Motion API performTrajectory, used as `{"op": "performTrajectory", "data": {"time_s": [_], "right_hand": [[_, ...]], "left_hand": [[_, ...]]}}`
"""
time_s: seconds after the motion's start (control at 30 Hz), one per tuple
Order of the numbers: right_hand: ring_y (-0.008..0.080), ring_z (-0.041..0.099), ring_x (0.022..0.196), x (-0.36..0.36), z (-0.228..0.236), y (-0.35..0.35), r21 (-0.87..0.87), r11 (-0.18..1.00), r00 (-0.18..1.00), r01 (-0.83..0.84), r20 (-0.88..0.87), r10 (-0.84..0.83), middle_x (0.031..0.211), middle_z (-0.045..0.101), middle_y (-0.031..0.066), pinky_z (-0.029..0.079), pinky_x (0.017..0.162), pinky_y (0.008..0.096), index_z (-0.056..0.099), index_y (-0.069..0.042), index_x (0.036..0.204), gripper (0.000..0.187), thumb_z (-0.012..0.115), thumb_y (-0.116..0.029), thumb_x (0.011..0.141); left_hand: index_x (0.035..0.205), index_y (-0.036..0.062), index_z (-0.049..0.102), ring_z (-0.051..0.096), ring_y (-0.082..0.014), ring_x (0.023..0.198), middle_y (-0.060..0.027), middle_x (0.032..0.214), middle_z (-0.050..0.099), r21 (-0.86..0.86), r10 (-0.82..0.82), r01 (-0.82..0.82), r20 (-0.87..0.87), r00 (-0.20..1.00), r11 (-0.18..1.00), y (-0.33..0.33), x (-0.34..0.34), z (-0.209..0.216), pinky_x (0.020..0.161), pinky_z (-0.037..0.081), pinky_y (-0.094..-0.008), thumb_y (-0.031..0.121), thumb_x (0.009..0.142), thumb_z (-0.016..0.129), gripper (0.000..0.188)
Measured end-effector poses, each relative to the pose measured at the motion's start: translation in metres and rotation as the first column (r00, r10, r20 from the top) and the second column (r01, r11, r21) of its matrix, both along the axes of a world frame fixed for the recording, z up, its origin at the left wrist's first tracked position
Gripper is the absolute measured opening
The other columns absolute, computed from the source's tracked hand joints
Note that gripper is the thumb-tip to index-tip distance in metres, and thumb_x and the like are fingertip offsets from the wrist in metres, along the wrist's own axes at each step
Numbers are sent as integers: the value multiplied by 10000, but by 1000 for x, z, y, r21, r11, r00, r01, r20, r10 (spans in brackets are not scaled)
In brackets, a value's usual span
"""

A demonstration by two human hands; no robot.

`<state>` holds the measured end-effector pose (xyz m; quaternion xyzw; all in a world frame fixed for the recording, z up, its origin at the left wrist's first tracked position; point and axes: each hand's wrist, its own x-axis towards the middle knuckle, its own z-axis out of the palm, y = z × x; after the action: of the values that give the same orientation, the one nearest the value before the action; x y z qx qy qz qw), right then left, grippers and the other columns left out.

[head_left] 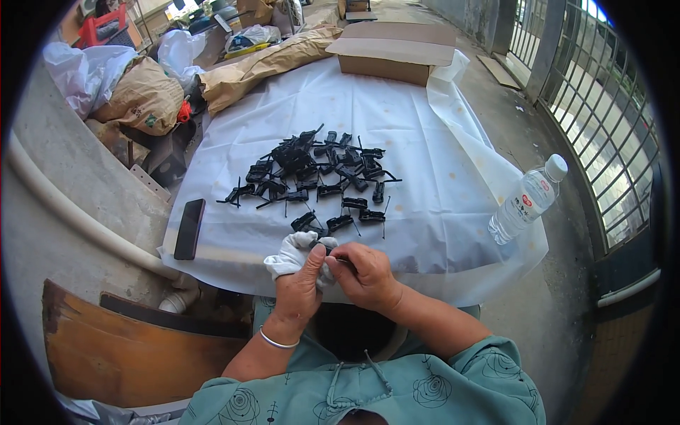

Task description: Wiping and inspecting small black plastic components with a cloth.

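Both hands meet at the near edge of a table draped in a white plastic sheet (pixel 425 142). The left hand (pixel 299 287) is closed around a crumpled white cloth (pixel 294 253), its thumb pressed against the fabric. The right hand (pixel 365 275) pinches a small black part (pixel 331 249) between its fingertips, touching the cloth. Just beyond lies a scattered pile of black clips (pixel 315 173) with thin pins. A black phone (pixel 189 228) rests at the left edge, a water bottle (pixel 528 200) at the right, a cardboard box (pixel 393 51) at the far end.
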<state>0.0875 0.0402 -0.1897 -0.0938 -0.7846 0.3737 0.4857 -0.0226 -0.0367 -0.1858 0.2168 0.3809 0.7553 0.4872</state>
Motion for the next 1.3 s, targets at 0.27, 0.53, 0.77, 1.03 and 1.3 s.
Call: {"op": "performTrajectory", "data": {"time_s": [0.27,0.53,0.77,1.03,1.3], "right_hand": [[211,554,546,-2,-1,-10,-168,984,998,-58,-26,54,694,576,104,438,510,279,567,-8,837,109,641,-68,782],[72,435,495,6,3,6,-224,974,991,39,135,-8,570,484,35,359,461,229,541,-20,759,190,692,-134,770],[94,388,509,14,13,24,-437,894,910,-97,325,257,551,461,35,359,479,277,503,-22,725,268,602,-237,852],[136,446,575,12,9,18,-387,912,860,-134,412,301,625,514,98,406,556,300,536,-4,761,227,479,-171,905],[105,451,588,6,-5,12,-504,843,905,-188,244,347,629,531,62,414,572,271,538,9,751,240,472,-161,907]], "left_hand": [[1105,77,443,561,-139,880,-84,1011,577,59,36,-31,-86,996,998,-10,4,4,761,468,-244,26,877,523,247],[1134,9,468,532,-107,899,-49,983,566,-97,-130,90,-582,803,991,-12,-8,6,788,439,-229,20,856,536,286],[1114,-22,486,515,-105,932,-64,1001,552,-156,-147,56,-666,731,986,-8,-7,9,820,423,-235,1,810,564,315],[1107,-35,496,543,-137,895,-84,991,568,-47,19,-86,-770,637,995,-5,1,-2,814,434,-250,-4,798,555,316],[1030,-51,534,600,-250,857,-165,940,598,55,124,-148,-847,517,988,-8,4,1,780,470,-303,-18,748,573,286]]}}
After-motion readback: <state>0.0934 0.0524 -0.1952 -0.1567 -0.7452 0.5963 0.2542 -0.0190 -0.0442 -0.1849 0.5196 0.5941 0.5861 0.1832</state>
